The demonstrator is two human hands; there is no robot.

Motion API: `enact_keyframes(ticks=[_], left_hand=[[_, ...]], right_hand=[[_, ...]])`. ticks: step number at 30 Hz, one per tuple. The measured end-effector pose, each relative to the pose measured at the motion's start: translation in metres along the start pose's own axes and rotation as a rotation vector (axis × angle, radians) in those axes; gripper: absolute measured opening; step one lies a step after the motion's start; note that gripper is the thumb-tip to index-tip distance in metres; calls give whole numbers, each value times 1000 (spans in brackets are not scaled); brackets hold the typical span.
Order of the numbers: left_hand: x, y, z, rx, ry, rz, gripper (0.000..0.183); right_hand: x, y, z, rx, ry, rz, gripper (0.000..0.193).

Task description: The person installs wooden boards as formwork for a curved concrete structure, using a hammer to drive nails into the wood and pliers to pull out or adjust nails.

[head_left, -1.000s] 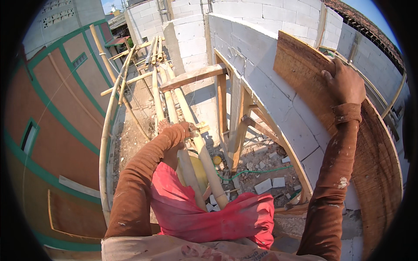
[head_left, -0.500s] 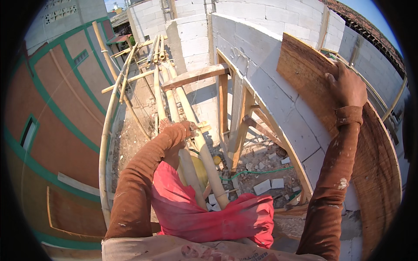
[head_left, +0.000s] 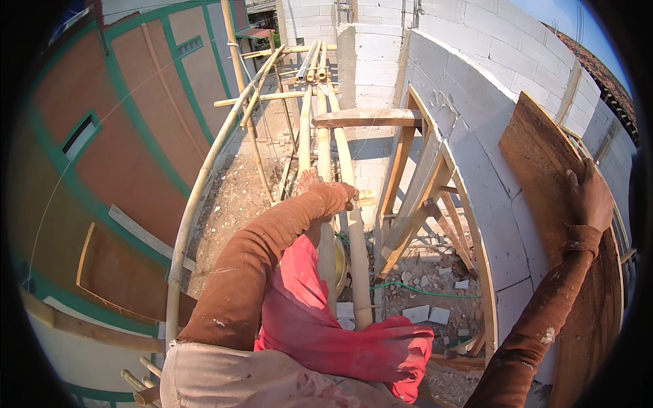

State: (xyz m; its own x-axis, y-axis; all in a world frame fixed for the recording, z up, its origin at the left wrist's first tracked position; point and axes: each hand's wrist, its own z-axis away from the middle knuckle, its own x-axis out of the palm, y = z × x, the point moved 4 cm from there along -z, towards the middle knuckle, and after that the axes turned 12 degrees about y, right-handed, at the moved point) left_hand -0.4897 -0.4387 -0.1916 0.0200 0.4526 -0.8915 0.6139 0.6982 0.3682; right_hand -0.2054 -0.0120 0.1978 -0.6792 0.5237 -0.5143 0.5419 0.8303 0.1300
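Note:
My right hand (head_left: 590, 197) grips the upper edge of a long brown plywood board (head_left: 544, 146), thumb on the near face. The board leans along the right side of a white block wall (head_left: 469, 88). My left hand (head_left: 349, 196) reaches forward over the bamboo poles (head_left: 359, 251), beside my bent leg in red cloth. Its fingers look curled; the sleeve and wrist hide most of them, and I cannot make out what they hold. Just past it a short pale wooden piece (head_left: 367, 198) crosses a pole. My bare foot (head_left: 309, 179) rests on the poles.
A wooden beam (head_left: 367, 117) spans from the poles to a timber frame (head_left: 401, 177) in the wall. Rubble and a green hose (head_left: 428, 292) lie far below. Upright and slanting bamboo (head_left: 204, 170) stands left, before a brown and green building (head_left: 122, 149).
The view has swung left, so the poles, wall and board sit farther right in the picture. My right hand stays on the board's edge; my left hand stays over the poles.

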Motion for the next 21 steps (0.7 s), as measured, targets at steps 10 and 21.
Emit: enact_keyframes(ticks=[10, 21], left_hand=[[22, 25, -25, -797, 17, 892, 20], [49, -21, -29, -587, 23, 726, 18]], right_hand=[[0, 15, 0, 10, 8, 65, 41], [6, 8, 1, 1, -18, 60, 41]])
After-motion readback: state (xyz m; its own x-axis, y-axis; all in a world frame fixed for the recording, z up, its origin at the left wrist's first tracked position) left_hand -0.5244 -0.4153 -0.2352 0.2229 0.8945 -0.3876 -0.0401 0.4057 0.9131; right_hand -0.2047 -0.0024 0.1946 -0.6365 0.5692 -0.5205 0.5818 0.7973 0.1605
